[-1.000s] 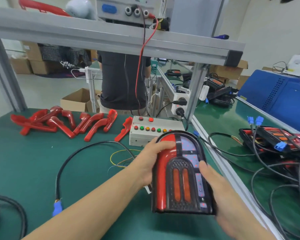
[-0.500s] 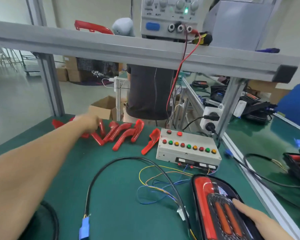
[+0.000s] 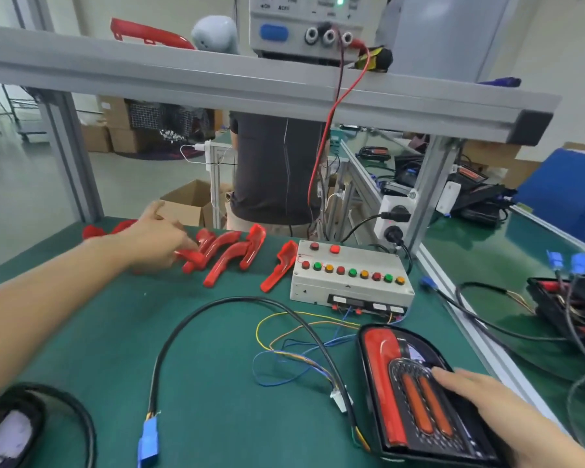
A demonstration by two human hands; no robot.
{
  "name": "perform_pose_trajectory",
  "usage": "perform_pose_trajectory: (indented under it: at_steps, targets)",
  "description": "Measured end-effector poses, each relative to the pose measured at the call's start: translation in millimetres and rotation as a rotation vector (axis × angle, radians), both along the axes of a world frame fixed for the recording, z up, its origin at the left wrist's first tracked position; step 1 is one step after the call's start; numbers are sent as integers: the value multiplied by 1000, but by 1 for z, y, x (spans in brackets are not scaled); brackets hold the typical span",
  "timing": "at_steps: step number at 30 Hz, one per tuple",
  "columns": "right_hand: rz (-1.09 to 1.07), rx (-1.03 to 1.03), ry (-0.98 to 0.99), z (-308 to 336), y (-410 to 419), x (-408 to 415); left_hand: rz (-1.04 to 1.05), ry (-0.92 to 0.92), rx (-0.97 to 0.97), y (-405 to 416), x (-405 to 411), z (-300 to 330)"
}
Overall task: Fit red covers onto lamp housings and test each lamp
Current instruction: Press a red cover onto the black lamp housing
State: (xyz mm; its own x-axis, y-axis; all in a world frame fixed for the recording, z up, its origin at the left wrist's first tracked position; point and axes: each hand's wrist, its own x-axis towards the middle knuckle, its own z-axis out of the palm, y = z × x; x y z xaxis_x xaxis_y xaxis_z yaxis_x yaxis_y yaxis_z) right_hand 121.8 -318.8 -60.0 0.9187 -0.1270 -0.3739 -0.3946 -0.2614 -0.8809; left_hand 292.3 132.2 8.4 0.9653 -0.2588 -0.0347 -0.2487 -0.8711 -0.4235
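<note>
Fingertips of the left hand point(image 3: 156, 243) pinch the near end of one red cover point(image 3: 191, 255) in the row of red covers point(image 3: 230, 255) at the bench's far left. Its long axis runs away and rightward. To the right sit the button test box point(image 3: 350, 276) and loose wiring. Nearest, at right, the lamp housing point(image 3: 416, 393) lies flat under the right hand point(image 3: 487, 403), whose straight fingers press on it. The cover probably has to travel right and toward the person, so the left hand does the carrying.

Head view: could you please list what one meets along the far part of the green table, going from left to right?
Left hand reaching into the red covers → a lone red cover → grey button box → wall socket.
</note>
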Motion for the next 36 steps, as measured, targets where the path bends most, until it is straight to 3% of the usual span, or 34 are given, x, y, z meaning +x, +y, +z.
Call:
perform_pose_trajectory:
  at_steps: [2,5,7,9,11,16,18,19,21,23,25,29,36]
  targets:
    - [24,-126,69,18,11,-3,-93,-32,53,-19,-15,30]
    - [124,-463,-61,22,14,4,-330,-122,83,-77,-39,60]
    - [57,-667,-240,25,19,3,-514,-112,58,-133,-57,63]
    - [28,-569,-484,40,39,-1,-663,-77,52,-189,-73,55]
    - [113,-483,-594,48,51,-5,-766,-51,53,-232,-83,43]
    - [83,-794,-652,45,43,-19,-895,-107,-101,-275,-91,18]
    - [24,-893,-678,41,34,-25,-963,-202,-322,-278,-91,7]
    - [1,-874,-707,38,28,-29,-907,-251,-522,-277,-89,2]
    - [-77,-820,-689,33,15,-39,-545,-240,-912,-272,-82,-1]
    - [-106,-846,-602,23,5,-49,-104,-30,-1003,-265,-72,-4]
    - [-83,-865,-550,15,1,-60,170,314,-1059,-267,-69,-14]
    - [-23,-886,-489,5,4,-68,465,824,-1444,-273,-70,-32]
    - [121,-845,-479,12,2,-66,575,857,-1676,-274,-69,-47]
